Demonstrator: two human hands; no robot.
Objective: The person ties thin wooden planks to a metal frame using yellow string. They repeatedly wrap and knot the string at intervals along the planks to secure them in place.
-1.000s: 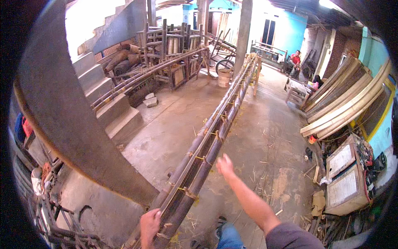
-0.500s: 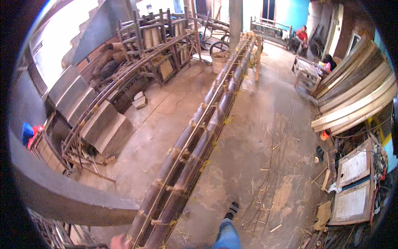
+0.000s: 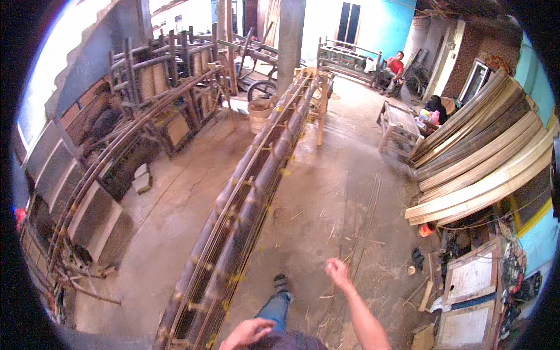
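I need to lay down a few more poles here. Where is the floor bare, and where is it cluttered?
Bare concrete lies left of the long bamboo pole frame, toward the stacked furniture frames. Right of it the floor is open up to the small wooden table, though strewn with thin strips. Crowded: under the leaning planks and by the framed panels.

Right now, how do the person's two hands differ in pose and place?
The left hand hangs low at the picture's bottom edge, fingers spread loosely, beside the long bamboo bundle. The right hand is raised farther forward on an outstretched arm, fingers curled in, over the littered floor. Both are bare and hold nothing.
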